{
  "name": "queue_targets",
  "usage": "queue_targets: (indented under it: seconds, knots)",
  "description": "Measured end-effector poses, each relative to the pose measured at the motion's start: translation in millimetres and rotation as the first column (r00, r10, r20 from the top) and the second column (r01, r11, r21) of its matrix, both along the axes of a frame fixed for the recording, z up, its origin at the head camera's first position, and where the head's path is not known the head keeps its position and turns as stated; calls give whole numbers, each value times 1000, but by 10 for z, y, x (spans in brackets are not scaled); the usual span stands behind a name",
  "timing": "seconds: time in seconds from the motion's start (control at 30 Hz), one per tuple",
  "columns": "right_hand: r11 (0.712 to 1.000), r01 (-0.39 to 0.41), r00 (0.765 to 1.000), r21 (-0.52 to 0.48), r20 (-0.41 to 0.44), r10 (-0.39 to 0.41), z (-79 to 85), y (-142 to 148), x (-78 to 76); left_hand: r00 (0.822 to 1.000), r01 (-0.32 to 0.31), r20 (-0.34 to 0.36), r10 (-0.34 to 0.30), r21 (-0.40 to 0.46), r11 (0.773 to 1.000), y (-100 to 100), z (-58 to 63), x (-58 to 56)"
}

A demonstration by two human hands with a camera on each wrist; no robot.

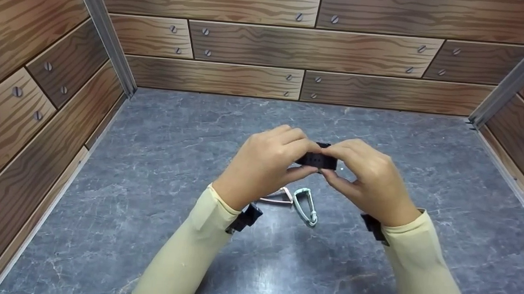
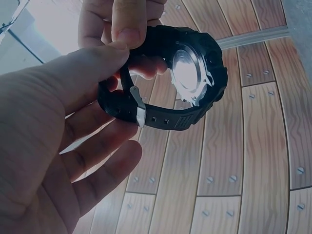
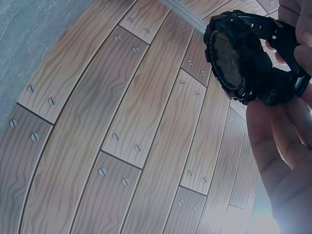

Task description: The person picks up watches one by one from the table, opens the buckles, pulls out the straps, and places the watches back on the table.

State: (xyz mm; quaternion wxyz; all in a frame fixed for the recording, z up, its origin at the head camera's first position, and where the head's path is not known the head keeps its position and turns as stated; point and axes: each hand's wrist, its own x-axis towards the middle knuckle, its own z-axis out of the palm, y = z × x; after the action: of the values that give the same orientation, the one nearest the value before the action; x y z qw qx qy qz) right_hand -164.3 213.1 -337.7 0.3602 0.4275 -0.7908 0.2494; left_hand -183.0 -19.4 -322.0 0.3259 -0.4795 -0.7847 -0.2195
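Wood-print walls (image 1: 310, 49) enclose a black sports watch (image 1: 318, 161) pinched between two hands

From the head view, both forearms angle inward over the grey marbled tabletop (image 1: 173, 161). The left hand (image 1: 270, 156) and right hand (image 1: 369, 180) meet at the watch strap, thumbs below and index fingers above. A wide stretch of tabletop separates them from the back wall; both side walls stand well apart. Nearer the person lie a mint-green loop (image 1: 313, 217) and a pink loop (image 1: 290, 196), the latter partly behind the left hand.

In the left wrist view, left thumb and fingers pinch the strap near its silver buckle (image 2: 140, 109), lower fingers fanned out.

On the right wrist view, right fingers grip the strap, some reaching beneath the watch; its dial faces away from the hand.
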Motion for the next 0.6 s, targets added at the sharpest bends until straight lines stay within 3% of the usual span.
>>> queue_targets:
  seconds: [0.33,0.6]
  knots:
    - [1000,-2,1000,2,2,2,0,1,0,1000,1,-16,-1,10,1000,8,-15,-1]
    - [1000,1,999,-20,42,-1,-10,18,-6,1000,-3,9,3,11,1000,9,-25,-22]
